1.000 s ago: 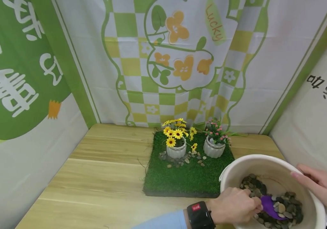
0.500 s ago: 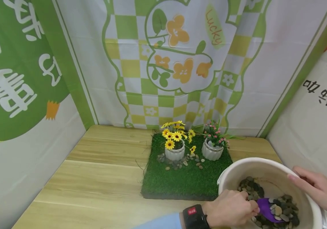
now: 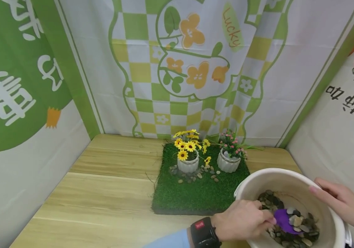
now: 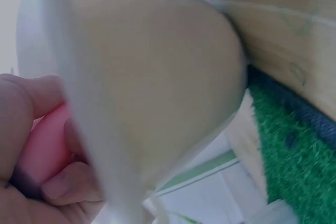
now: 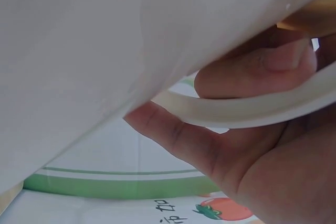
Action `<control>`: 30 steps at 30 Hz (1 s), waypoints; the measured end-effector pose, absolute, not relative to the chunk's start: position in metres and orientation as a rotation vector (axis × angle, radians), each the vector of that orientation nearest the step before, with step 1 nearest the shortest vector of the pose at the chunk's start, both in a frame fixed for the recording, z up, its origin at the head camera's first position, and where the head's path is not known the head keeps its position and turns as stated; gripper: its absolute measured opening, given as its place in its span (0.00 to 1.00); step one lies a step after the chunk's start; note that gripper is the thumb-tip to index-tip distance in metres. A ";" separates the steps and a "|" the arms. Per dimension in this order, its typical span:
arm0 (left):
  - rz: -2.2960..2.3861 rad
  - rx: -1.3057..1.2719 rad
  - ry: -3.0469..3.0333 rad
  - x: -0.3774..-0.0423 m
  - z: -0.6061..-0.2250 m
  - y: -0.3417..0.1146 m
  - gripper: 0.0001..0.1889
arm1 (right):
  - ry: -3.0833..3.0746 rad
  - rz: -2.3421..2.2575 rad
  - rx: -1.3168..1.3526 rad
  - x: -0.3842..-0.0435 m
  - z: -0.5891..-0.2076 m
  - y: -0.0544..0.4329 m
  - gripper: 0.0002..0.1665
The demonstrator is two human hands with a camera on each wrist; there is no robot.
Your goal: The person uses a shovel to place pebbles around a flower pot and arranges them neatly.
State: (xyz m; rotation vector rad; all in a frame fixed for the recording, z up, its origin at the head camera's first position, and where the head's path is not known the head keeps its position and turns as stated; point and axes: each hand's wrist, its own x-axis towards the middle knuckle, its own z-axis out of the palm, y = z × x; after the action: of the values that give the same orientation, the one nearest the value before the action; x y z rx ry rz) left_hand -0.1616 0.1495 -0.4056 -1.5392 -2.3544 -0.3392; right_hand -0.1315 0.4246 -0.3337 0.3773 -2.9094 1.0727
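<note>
At the far left, a green cloth (image 3: pixel 12 79) with white characters is hanging beside the wooden table (image 3: pixel 102 193). Farther right, a turf mat (image 3: pixel 192 199) is lying on the table, and on its far half a white pot (image 3: pixel 188 166) is bearing yellow flowers (image 3: pixel 190 146), with loose stones (image 3: pixel 199 175) lying around its base. Just to the right, a second pot (image 3: pixel 228 163) is holding pink flowers (image 3: pixel 232 142). Near the mat's near right corner, your left hand (image 3: pixel 242 218), wearing a black wristband (image 3: pixel 204 233), is reaching over the left rim of a white bucket (image 3: pixel 325 214), its fingers curling tightly around the pink handle (image 4: pixel 46 145) of a scoop (image 3: pixel 281 219) (the left wrist view is showing that colour best). The scoop's purple blade is sitting inside the bucket, carrying a heap of pebbles (image 3: pixel 297 222), and more pebbles are lying around it. Farthest right, your right hand (image 3: pixel 344 203) is gripping the bucket's right rim between thumb and fingers, and beyond it a pale cloth (image 3: pixel 338 127) with a tomato print is hanging.
</note>
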 end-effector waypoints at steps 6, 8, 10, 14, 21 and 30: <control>-0.357 -1.502 -2.384 -0.164 -0.391 0.135 0.11 | -2.877 1.097 0.402 -0.132 -0.332 0.423 0.10; -0.364 -1.496 -2.387 -0.165 -0.387 0.130 0.11 | -2.873 1.095 0.404 -0.133 -0.331 0.422 0.10; -0.374 -1.489 -2.376 -0.165 -0.385 0.125 0.11 | -2.870 1.095 0.404 -0.133 -0.331 0.421 0.10; -0.404 -1.515 -2.342 -0.166 -0.382 0.116 0.12 | -2.880 1.087 0.384 -0.133 -0.330 0.420 0.10; -0.470 -1.535 -2.291 -0.169 -0.376 0.103 0.10 | -2.887 1.060 0.375 -0.133 -0.330 0.420 0.11; -0.533 -1.498 -2.303 -0.166 -0.369 0.088 0.12 | -2.896 1.058 0.387 -0.133 -0.333 0.423 0.11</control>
State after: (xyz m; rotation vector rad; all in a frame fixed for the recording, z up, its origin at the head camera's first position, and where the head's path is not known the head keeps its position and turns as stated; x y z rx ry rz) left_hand -0.1662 0.0882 -0.3690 -1.4984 -2.3033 -0.5333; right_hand -0.1332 0.4230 -0.3330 0.3870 -2.8957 1.0581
